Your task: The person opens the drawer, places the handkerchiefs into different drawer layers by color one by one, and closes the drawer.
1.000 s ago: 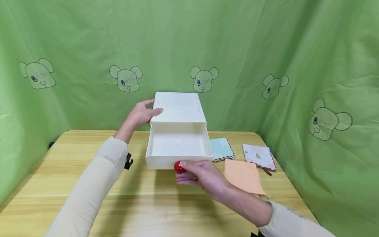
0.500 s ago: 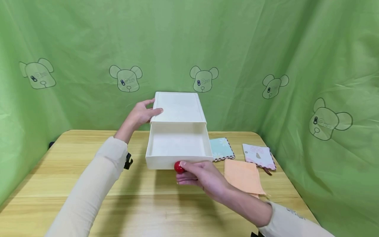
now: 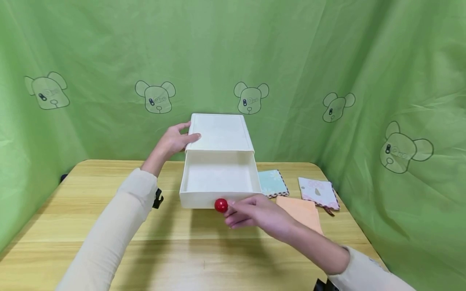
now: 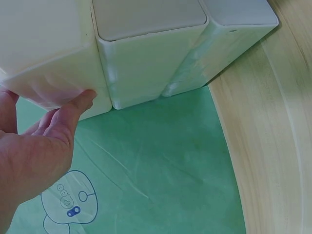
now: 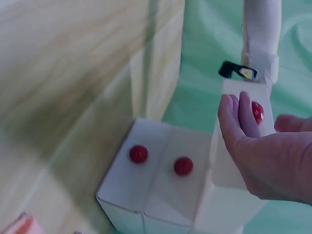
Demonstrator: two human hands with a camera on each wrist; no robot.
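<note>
Red knob (image 3: 220, 205) just left of right hand (image 3: 262, 216) fingertips

Head view looks down on the drawer box (image 3: 218, 161); wrist views crowd it.

A staged recording booth: a green cartoon-bear curtain (image 3: 109, 60) wraps closely around three sides of a wooden surface (image 3: 109, 226).

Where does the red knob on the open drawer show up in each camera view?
Head: red knob at centre, on the drawer front, just left of the right hand.
Left wrist: not in view.
Right wrist: upper right, partly behind the fingers.
Shared landmark: the white box.
</note>
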